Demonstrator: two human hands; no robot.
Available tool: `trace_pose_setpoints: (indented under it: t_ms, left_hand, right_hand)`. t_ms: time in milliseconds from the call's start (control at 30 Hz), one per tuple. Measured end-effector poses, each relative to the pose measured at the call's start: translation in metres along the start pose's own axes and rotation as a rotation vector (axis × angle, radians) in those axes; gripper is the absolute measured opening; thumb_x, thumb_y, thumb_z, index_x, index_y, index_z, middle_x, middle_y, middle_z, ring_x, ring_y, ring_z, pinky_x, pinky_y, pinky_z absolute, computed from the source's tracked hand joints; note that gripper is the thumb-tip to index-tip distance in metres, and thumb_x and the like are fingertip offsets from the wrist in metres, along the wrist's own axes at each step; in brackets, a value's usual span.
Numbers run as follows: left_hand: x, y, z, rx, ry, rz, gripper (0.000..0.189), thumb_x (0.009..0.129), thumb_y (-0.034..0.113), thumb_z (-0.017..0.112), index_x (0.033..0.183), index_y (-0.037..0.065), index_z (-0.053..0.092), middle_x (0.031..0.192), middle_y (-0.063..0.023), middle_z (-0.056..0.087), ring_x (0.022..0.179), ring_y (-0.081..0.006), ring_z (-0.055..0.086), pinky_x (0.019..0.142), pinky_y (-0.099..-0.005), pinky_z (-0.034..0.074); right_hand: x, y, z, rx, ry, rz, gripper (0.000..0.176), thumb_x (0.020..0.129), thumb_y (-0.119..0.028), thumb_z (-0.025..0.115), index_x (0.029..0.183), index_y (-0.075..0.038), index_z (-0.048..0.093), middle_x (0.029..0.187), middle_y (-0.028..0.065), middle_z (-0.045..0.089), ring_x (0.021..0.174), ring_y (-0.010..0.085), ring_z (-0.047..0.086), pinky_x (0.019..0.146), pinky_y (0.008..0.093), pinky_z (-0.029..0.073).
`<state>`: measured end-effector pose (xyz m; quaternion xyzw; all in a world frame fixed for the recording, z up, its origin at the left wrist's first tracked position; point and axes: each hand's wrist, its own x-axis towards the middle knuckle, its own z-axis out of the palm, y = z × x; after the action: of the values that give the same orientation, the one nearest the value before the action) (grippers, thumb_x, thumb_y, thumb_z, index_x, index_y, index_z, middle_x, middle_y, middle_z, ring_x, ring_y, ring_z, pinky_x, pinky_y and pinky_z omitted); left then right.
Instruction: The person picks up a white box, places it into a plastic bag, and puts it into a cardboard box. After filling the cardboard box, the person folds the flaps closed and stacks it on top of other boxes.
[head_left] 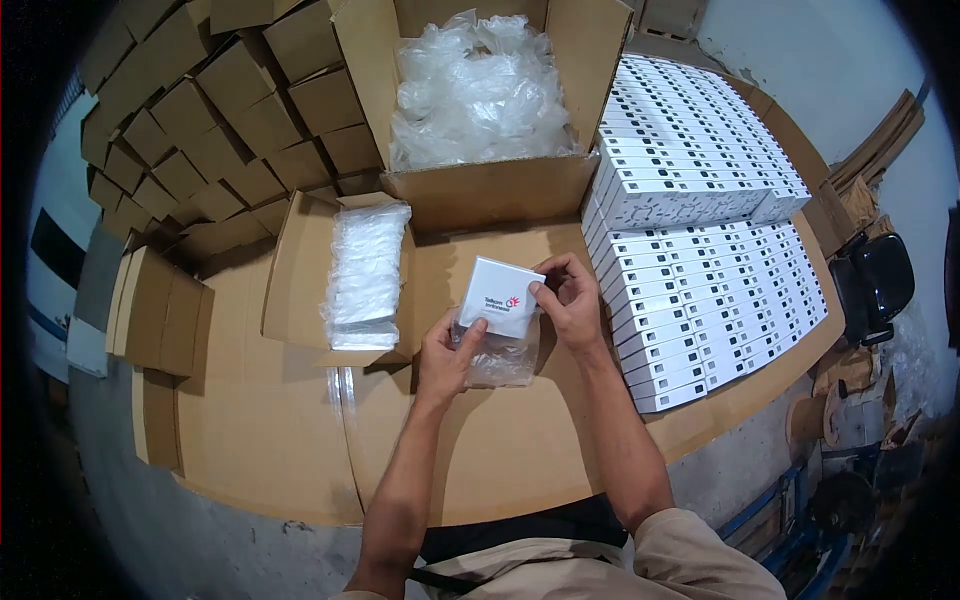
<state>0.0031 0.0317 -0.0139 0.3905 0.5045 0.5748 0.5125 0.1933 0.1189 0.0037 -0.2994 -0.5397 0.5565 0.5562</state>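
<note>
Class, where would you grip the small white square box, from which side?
I'd pinch the small white square box by its bare right edge, coming from the right: it is flat, and the clear plastic bag sits at its lower end.

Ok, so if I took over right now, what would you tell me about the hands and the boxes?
The left hand grips the clear bag under the white box, thumb on the box.
The right hand pinches the box's right edge.
The box sits partly in the bag, above the cardboard tabletop.
Seemingly done: rows of bare boxes on the right, loose bags in the big carton.
Seemingly left: wrapped boxes in the small carton.
</note>
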Motion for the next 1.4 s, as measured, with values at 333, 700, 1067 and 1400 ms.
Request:
trace_pose_setpoints:
  t_ms: [333, 700, 1067, 1400]
  left_hand:
    - [0.0, 0.003, 0.006, -0.276, 0.087, -0.089, 0.036, 0.103, 0.027, 0.067, 0.127, 0.0, 0.064, 0.112, -0.0054, 0.07, 0.1, -0.0126, 0.065, 0.092, -0.0311, 0.052]
    - [0.009, -0.023, -0.006, -0.168, 0.108, 0.003, 0.047, 0.113, 0.035, 0.041, 0.136, -0.001, 0.061, 0.122, -0.0088, 0.068, 0.112, -0.0142, 0.062, 0.101, -0.0312, 0.048]
    - [-0.001, 0.012, 0.01, 0.225, 0.19, 0.15, 0.051, 0.113, 0.04, 0.04, 0.149, 0.007, 0.055, 0.137, -0.009, 0.066, 0.122, -0.0153, 0.059, 0.108, -0.0313, 0.043]
    - [0.003, 0.003, 0.01, 0.002, 0.149, 0.142, 0.052, 0.114, 0.04, 0.036, 0.152, 0.007, 0.051, 0.128, -0.0086, 0.069, 0.112, -0.0126, 0.06, 0.104, -0.0296, 0.045]
  right_hand:
    - [-0.008, -0.026, 0.004, -0.243, -0.303, 0.217, 0.078, 0.083, -0.004, 0.079, 0.152, -0.015, 0.042, 0.092, 0.0095, 0.07, 0.083, 0.0117, 0.063, 0.076, 0.0262, 0.05]
    - [-0.006, -0.025, 0.004, -0.26, -0.258, 0.192, 0.069, 0.086, -0.004, 0.079, 0.148, -0.012, 0.048, 0.089, 0.0084, 0.073, 0.086, 0.0113, 0.065, 0.078, 0.027, 0.05]
    - [-0.008, -0.017, 0.004, -0.19, -0.184, 0.109, 0.034, 0.093, -0.005, 0.075, 0.126, -0.003, 0.067, 0.095, 0.0046, 0.072, 0.09, 0.0101, 0.065, 0.084, 0.0266, 0.054]
    - [-0.008, -0.019, 0.003, -0.347, -0.183, 0.08, 0.014, 0.094, -0.008, 0.073, 0.103, 0.002, 0.078, 0.095, 0.0075, 0.078, 0.089, 0.0113, 0.069, 0.084, 0.0278, 0.055]
